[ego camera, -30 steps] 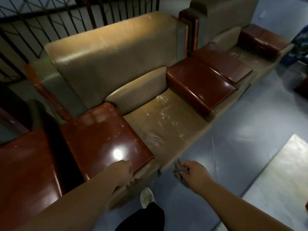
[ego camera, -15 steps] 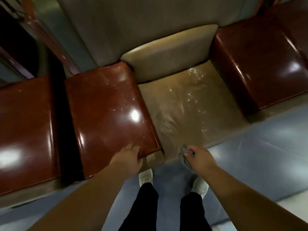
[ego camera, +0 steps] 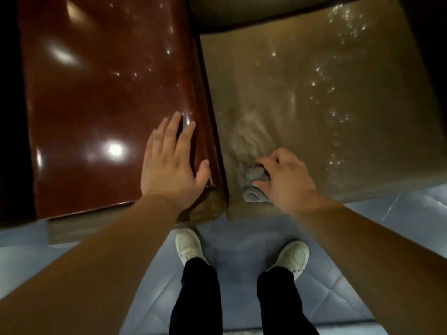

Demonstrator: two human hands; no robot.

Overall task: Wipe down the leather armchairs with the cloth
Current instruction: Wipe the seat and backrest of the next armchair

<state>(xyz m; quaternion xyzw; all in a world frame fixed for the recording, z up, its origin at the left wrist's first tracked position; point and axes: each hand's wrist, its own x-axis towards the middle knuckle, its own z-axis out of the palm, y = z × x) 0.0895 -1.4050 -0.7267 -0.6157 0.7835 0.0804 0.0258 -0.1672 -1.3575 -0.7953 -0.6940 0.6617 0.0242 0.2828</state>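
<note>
From the head view, you are now bent right over the chair, much closer than a moment ago. Your right hand [ego camera: 285, 180] was down past the front edge of the seat [ego camera: 338, 97]. Now it is up on the seat, and the cloth [ego camera: 251, 182] is pressed onto the tan leather. That looks like the start of wiping this seat.

Your right fingers [ego camera: 268, 160] are curled tight around the bunched grey cloth. The cloth pokes out to the left of those fingers and touches the seat near its front left corner. Just past your fingers there is a pale smeary patch [ego camera: 249, 136] on the leather. Farther off, little shiny spots sit across the seat, so I think most of it is not wiped yet.

Your left hand [ego camera: 169, 165] has moved up too. It lies flat on the shiny red-brown armrest [ego camera: 96, 93], near its front corner. Its fingers [ego camera: 174, 126] are straight and spread and hold nothing. It seems to prop you up while you lean.
</note>
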